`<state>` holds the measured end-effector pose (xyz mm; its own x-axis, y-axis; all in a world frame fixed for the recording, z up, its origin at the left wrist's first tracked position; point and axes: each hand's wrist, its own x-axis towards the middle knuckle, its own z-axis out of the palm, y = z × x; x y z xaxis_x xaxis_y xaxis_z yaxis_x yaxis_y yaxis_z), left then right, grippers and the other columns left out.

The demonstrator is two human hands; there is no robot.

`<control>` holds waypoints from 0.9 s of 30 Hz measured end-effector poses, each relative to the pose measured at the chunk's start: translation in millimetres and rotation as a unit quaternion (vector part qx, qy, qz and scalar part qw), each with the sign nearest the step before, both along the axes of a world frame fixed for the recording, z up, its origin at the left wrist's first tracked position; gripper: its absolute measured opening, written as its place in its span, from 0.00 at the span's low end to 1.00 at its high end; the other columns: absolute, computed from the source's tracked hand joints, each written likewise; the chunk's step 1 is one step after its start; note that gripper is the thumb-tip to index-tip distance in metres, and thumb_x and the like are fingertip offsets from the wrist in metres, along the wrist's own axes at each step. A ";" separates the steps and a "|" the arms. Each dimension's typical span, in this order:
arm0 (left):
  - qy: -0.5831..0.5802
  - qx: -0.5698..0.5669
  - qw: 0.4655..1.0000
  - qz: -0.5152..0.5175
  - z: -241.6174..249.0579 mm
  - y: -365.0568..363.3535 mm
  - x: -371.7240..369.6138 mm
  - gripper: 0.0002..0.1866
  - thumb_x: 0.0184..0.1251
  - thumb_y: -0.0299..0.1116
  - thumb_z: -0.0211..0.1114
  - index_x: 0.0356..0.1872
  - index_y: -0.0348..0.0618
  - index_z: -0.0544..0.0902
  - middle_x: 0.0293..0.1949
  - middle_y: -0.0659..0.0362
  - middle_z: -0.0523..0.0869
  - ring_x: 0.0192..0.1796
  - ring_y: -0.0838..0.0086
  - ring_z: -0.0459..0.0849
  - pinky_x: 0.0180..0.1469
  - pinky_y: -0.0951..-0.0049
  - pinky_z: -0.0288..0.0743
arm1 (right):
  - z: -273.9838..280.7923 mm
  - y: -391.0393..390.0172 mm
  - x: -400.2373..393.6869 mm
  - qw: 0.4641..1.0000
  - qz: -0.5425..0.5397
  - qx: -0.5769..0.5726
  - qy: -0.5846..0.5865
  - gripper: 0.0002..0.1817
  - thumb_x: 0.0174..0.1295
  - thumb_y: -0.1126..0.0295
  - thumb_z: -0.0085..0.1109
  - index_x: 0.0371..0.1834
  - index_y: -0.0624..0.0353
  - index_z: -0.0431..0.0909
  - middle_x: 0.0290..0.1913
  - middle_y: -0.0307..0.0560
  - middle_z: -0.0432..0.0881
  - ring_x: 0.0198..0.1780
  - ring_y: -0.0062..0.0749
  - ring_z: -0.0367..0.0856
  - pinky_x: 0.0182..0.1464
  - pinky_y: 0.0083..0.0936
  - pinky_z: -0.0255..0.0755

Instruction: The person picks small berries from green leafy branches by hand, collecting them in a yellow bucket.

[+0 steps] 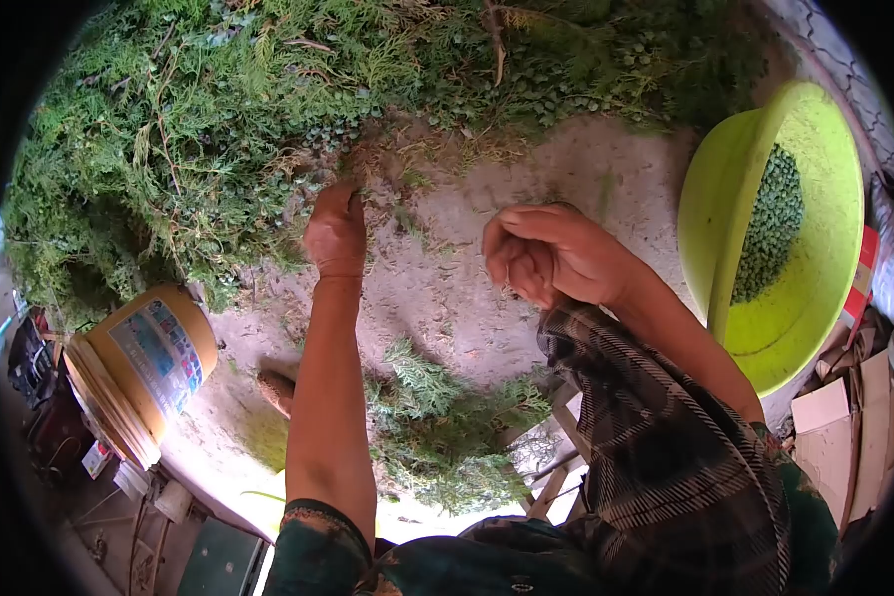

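Observation:
My left hand (336, 235) reaches forward to the near edge of a large heap of green conifer branches (238, 129). Its fingers are closed and mostly hidden behind the back of the hand, so what they hold cannot be made out. Over the bare floor, to the right, my right hand (558, 255) is raised with its fingers curled in toward the palm; whatever may be inside is hidden. Small bluish-green cones show among the branches. Many similar small green cones (768, 226) lie in a lime-green basin (700, 209) with a wide rim at the right.
Loose conifer sprigs (437, 407) lie close to my body. A yellowish bucket (174, 343) with a printed label leans at the left. Cardboard (844, 427) stands at the lower right. A plaid cloth (666, 437) hangs by my right arm. Plant scraps dot the floor (447, 328).

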<state>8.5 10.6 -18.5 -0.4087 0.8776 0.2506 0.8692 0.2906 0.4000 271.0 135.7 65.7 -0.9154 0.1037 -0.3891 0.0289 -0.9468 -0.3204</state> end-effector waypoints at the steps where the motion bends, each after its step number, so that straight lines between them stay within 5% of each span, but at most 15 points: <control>1: 0.003 -0.025 0.999 0.019 4.9 -0.4 1.9 0.09 0.56 0.28 0.64 0.38 0.44 0.81 0.37 0.54 0.84 0.33 0.68 0.84 0.34 0.71 0.77 | -6.6 -2.2 -2.6 0.998 0.016 0.031 -0.044 0.21 0.70 0.60 0.41 0.40 0.73 0.71 0.31 0.58 0.79 0.18 0.32 0.77 0.22 0.23 0.78; 3: 0.007 -0.050 0.998 0.039 23.0 1.9 14.4 0.08 0.56 0.28 0.64 0.38 0.42 0.81 0.37 0.53 0.84 0.33 0.68 0.84 0.34 0.71 0.77 | -14.5 -7.6 -5.7 0.996 0.018 0.015 -0.088 0.20 0.70 0.60 0.41 0.40 0.72 0.71 0.33 0.57 0.80 0.20 0.32 0.78 0.24 0.24 0.79; 5: -0.137 -0.043 0.980 0.140 47.0 -2.6 42.2 0.07 0.57 0.29 0.65 0.37 0.43 0.81 0.34 0.55 0.83 0.30 0.66 0.82 0.33 0.70 0.75 | -13.6 -12.3 -11.9 0.991 0.020 0.000 -0.134 0.19 0.70 0.60 0.42 0.41 0.71 0.72 0.35 0.57 0.80 0.21 0.31 0.80 0.27 0.25 0.81; 8: -0.381 -0.056 0.923 0.029 80.5 -18.8 87.3 0.05 0.59 0.26 0.64 0.35 0.38 0.81 0.31 0.56 0.83 0.28 0.74 0.79 0.31 0.75 0.74 | -9.8 -22.7 -18.5 0.975 -0.034 -0.074 -0.206 0.18 0.69 0.60 0.43 0.42 0.68 0.72 0.37 0.53 0.79 0.28 0.31 0.82 0.30 0.28 0.82; 11: -0.319 -0.035 0.941 0.108 57.2 -34.8 74.3 0.04 0.59 0.25 0.63 0.34 0.37 0.81 0.30 0.56 0.83 0.28 0.74 0.80 0.31 0.75 0.74 | -41.2 -29.3 -13.1 0.979 0.013 -0.138 -0.146 0.19 0.69 0.58 0.44 0.45 0.65 0.71 0.36 0.49 0.78 0.33 0.29 0.80 0.29 0.27 0.81; 14: -0.156 -0.089 0.973 0.144 38.3 -38.1 46.7 0.05 0.57 0.24 0.62 0.35 0.39 0.81 0.32 0.51 0.82 0.32 0.61 0.81 0.35 0.67 0.75 | -68.2 -35.7 -3.1 0.981 0.068 -0.178 -0.026 0.16 0.65 0.60 0.50 0.44 0.63 0.71 0.35 0.47 0.76 0.30 0.27 0.78 0.29 0.26 0.79; 16: -0.112 -0.085 0.981 0.134 23.6 -42.0 38.4 0.06 0.56 0.24 0.62 0.36 0.40 0.82 0.33 0.50 0.82 0.34 0.57 0.81 0.38 0.64 0.75 | -40.7 -38.0 -10.2 0.968 0.102 0.103 -0.205 0.12 0.63 0.66 0.50 0.43 0.64 0.70 0.35 0.47 0.76 0.27 0.25 0.77 0.25 0.23 0.78; 20: -0.090 -0.121 0.979 0.134 12.0 -37.0 30.3 0.08 0.55 0.26 0.63 0.37 0.41 0.82 0.36 0.50 0.81 0.39 0.55 0.80 0.41 0.61 0.74 | -27.9 -33.6 -19.1 0.954 0.085 0.158 -0.241 0.11 0.65 0.68 0.50 0.46 0.62 0.69 0.34 0.42 0.75 0.25 0.21 0.75 0.22 0.20 0.75; 25: -0.051 -0.124 0.981 0.138 11.4 -38.2 30.4 0.07 0.55 0.27 0.62 0.35 0.40 0.82 0.34 0.50 0.82 0.37 0.55 0.80 0.40 0.62 0.75 | -27.9 -31.8 -16.8 0.964 0.076 0.106 -0.230 0.12 0.61 0.70 0.51 0.45 0.64 0.69 0.34 0.47 0.77 0.26 0.25 0.78 0.21 0.23 0.77; 27: -0.150 -0.127 0.967 0.164 13.2 -34.7 23.4 0.06 0.56 0.27 0.61 0.34 0.40 0.81 0.33 0.51 0.82 0.35 0.55 0.81 0.38 0.62 0.75 | -32.8 -34.7 -14.7 0.964 0.075 0.098 -0.235 0.12 0.61 0.70 0.51 0.45 0.64 0.69 0.34 0.47 0.77 0.26 0.25 0.78 0.21 0.23 0.77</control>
<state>31.9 -24.1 -5.2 -0.6965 0.7060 -0.1284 0.5696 0.6528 0.4993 256.3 100.9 33.0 -0.6528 0.0975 -0.7512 0.3465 -0.8434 -0.4106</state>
